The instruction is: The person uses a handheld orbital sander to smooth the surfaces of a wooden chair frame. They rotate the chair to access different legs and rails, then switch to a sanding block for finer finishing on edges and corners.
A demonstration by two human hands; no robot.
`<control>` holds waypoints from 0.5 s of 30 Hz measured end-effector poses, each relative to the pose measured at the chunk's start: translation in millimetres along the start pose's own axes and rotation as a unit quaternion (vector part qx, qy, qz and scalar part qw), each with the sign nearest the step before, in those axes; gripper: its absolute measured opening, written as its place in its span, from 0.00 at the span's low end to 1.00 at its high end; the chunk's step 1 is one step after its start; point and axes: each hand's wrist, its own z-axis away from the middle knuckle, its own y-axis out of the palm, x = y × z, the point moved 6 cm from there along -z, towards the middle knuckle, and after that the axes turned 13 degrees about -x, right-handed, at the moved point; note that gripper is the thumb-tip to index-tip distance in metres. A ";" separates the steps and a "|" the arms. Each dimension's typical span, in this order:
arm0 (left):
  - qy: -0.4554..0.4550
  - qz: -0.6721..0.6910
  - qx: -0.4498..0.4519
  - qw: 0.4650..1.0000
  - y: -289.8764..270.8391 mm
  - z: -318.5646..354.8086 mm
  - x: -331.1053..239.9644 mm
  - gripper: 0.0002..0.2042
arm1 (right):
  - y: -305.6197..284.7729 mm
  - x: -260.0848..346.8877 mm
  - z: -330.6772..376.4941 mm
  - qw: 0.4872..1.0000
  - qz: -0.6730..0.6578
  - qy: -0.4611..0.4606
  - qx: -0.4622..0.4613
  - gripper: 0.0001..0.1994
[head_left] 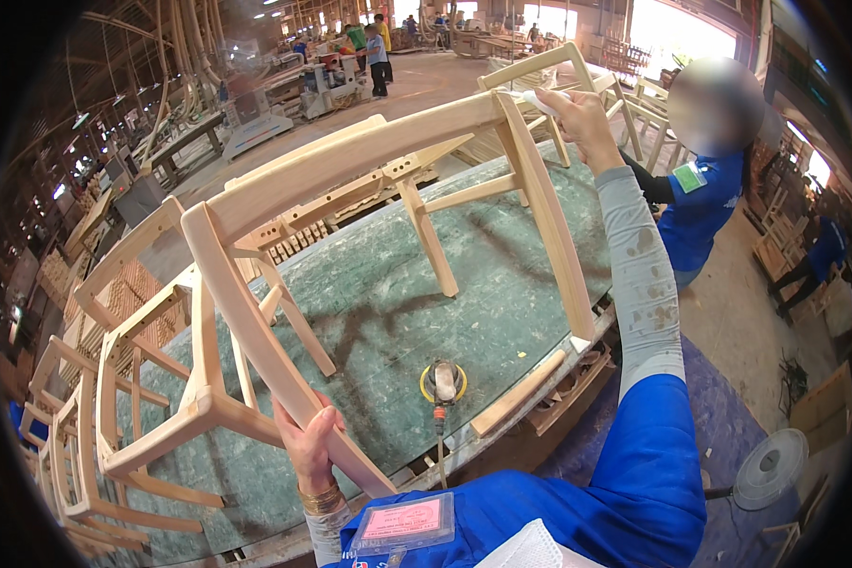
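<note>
Chair frame [355, 156] over the green table [379, 327] looks joined but bare – no paint yet. Left hand [310, 445] grips its leg; right hand [585, 125] pinches something white [542, 100] by its top corner.

On the counter [502, 312], the sander [443, 381] has a wooden strip [518, 394] right, a chair frame [350, 152] behind, other frames [161, 435] left.

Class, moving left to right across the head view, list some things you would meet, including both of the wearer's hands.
Chair frames standing at the left → left hand → round sander with a yellow rim → right hand → green badge on the co-worker's sleeve → round fan.
</note>
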 end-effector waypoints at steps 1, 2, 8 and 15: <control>-0.001 0.000 0.001 1.000 0.0 -0.5 0.2 0.28 | 0.2 -0.4 -0.2 1.000 0.006 0.002 -0.002 0.19; -0.001 0.001 0.000 1.000 -0.2 -0.9 0.5 0.28 | 0.1 -1.2 -0.4 1.000 0.011 0.003 -0.005 0.19; -0.003 0.009 0.010 1.000 -1.2 -5.5 2.4 0.28 | -1.0 -4.4 -3.6 0.999 0.022 0.025 -0.003 0.16; 0.009 0.013 -0.025 1.000 0.3 -13.2 8.2 0.24 | -35.1 -33.6 50.7 0.965 -0.212 0.152 -0.006 0.15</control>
